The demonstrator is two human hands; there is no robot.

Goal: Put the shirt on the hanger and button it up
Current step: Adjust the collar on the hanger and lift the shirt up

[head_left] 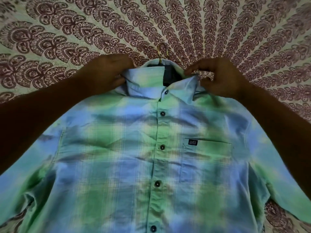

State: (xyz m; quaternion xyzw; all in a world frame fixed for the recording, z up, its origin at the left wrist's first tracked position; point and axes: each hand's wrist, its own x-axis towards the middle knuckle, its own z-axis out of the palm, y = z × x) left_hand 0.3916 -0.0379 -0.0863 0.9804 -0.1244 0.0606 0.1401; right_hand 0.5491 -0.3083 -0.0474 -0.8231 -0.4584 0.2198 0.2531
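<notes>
The plaid shirt [151, 157] lies flat mid-frame on the patterned bedspread [67, 31], its placket buttons [162, 113] fastened. The hanger hook [161, 51] pokes out above the collar [144, 78]. The left hand [104, 73] and right hand [217, 76] each pinch a collar side, seemingly to fold it down.

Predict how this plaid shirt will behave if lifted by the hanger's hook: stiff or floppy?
Probably floppy: the shirt lies creased, its sleeves limp on the bedspread, so they would likely dangle. The collar folds softly, suggesting thin, light cloth. Buttoned down the front, it should probably stay on the hanger.
</notes>
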